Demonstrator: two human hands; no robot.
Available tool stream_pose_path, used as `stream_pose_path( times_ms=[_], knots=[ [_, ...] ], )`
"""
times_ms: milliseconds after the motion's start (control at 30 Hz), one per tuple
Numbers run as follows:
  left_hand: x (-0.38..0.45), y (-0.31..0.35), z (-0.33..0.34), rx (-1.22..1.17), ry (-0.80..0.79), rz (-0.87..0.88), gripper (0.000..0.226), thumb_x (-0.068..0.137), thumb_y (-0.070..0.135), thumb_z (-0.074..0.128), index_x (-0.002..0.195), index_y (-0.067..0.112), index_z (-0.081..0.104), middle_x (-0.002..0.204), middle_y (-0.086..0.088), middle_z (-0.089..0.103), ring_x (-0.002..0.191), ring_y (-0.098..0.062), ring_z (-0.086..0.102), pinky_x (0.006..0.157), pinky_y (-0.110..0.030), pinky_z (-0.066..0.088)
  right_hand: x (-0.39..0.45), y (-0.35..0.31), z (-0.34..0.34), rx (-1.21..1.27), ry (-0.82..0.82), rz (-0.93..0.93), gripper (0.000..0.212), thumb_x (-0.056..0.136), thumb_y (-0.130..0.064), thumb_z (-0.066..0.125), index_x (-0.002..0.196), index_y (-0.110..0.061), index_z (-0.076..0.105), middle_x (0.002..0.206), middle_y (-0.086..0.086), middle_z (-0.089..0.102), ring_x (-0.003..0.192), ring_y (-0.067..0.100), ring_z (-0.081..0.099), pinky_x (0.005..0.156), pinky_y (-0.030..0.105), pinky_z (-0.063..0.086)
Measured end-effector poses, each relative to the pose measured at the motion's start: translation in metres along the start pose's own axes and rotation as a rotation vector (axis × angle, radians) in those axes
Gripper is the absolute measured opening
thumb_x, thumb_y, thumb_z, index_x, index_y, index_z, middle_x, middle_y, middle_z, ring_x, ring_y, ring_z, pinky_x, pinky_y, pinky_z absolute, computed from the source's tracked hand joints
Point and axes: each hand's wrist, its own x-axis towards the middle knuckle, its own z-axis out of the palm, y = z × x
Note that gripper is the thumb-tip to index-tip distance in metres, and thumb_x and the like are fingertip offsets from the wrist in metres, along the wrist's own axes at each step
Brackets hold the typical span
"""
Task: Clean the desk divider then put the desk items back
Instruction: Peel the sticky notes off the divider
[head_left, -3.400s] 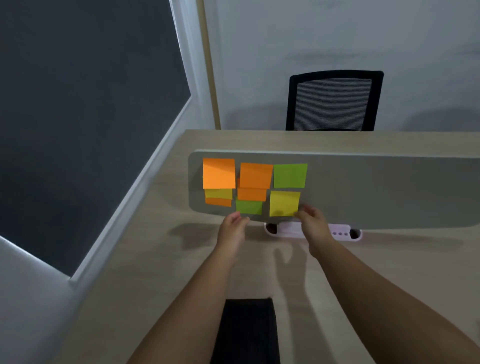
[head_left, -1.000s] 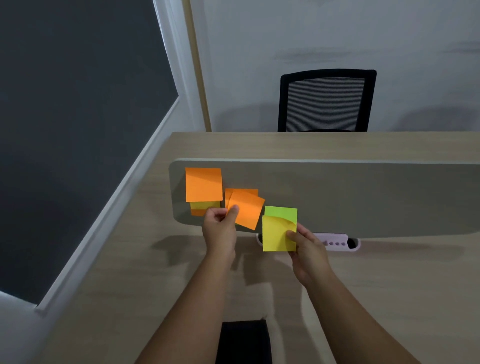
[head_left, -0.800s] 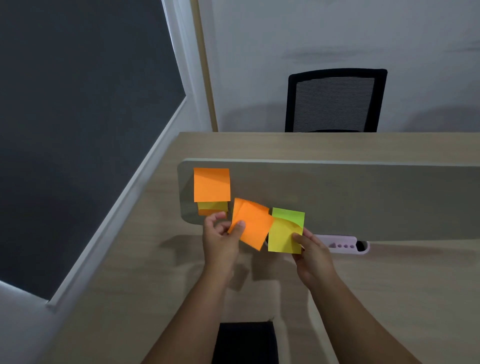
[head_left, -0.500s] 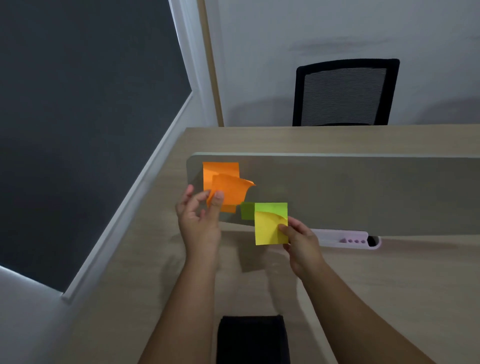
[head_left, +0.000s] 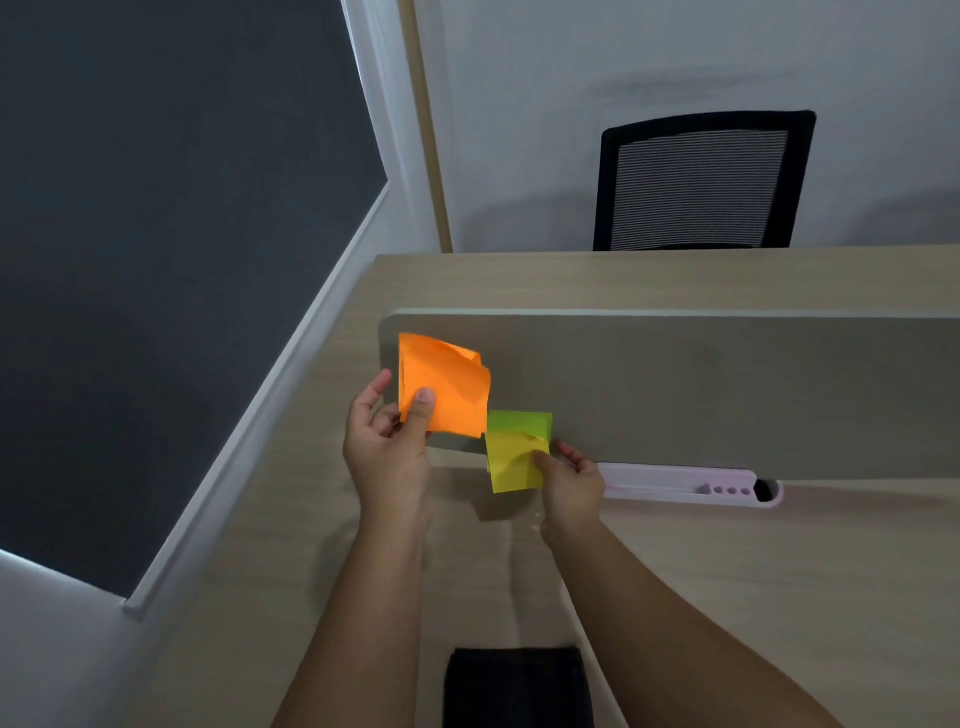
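My left hand (head_left: 387, 449) pinches orange sticky notes (head_left: 442, 385) against the grey desk divider (head_left: 701, 395); just right, my right hand (head_left: 571, 480) pinches yellow and green notes (head_left: 514, 457), beside a lilac organiser (head_left: 680, 483)

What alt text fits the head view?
Left hand holds orange sticky notes and right hand holds yellow and green sticky notes, in front of a grey desk divider on a wooden desk.
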Motion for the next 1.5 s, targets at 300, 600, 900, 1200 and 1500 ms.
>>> stream_pose_path(
  times_ms=[300,600,900,1200,1500],
  knots=[
    [0.016,-0.046,-0.011,0.039,-0.011,-0.257,0.009,0.089,0.014,0.064,0.098,0.013,0.062,0.086,0.005,0.064,0.074,-0.006,0.056,0.07,-0.022,0.045,0.0,0.013,0.006,-0.048,-0.019,-0.09,0.031,0.08,0.004,0.066,0.108,-0.008,0.058,0.079,0.003,0.061,0.067,0.01,0.059,0.047,0.008,0.047],
    [0.028,-0.055,-0.001,0.023,-0.09,-0.237,0.006,0.088,0.013,0.065,0.086,0.017,0.062,0.087,0.0,0.066,0.083,-0.013,0.058,0.081,-0.029,0.046,0.001,0.022,0.012,0.062,-0.027,-0.113,0.035,0.081,0.007,0.063,0.11,-0.01,0.055,0.077,0.006,0.059,0.068,0.014,0.058,0.05,0.012,0.049],
    [0.032,-0.049,-0.001,0.034,-0.005,-0.113,0.026,0.081,0.003,0.071,0.095,0.016,0.053,0.085,-0.004,0.067,0.074,-0.013,0.061,0.077,-0.039,0.052,0.006,0.019,0.006,0.107,-0.017,-0.035,0.026,0.082,0.003,0.065,0.104,-0.01,0.064,0.082,0.0,0.065,0.068,0.012,0.062,0.053,0.016,0.051],
    [0.016,-0.077,-0.022,0.055,-0.014,-0.21,0.009,0.088,0.008,0.064,0.083,0.014,0.06,0.081,-0.003,0.064,0.073,-0.014,0.058,0.07,-0.03,0.05,0.009,0.014,-0.01,0.194,-0.111,-0.015,0.034,0.085,0.007,0.061,0.116,-0.007,0.059,0.093,0.003,0.065,0.077,0.012,0.063,0.059,0.016,0.053],
    [0.022,-0.082,-0.017,0.11,-0.1,-0.222,0.012,0.086,0.013,0.068,0.079,0.017,0.059,0.079,-0.002,0.066,0.075,-0.017,0.057,0.075,-0.033,0.044,-0.002,0.029,0.003,0.139,-0.172,-0.032,0.045,0.083,0.011,0.062,0.119,-0.013,0.052,0.085,0.006,0.064,0.071,0.015,0.063,0.05,0.015,0.051]
  ],
)
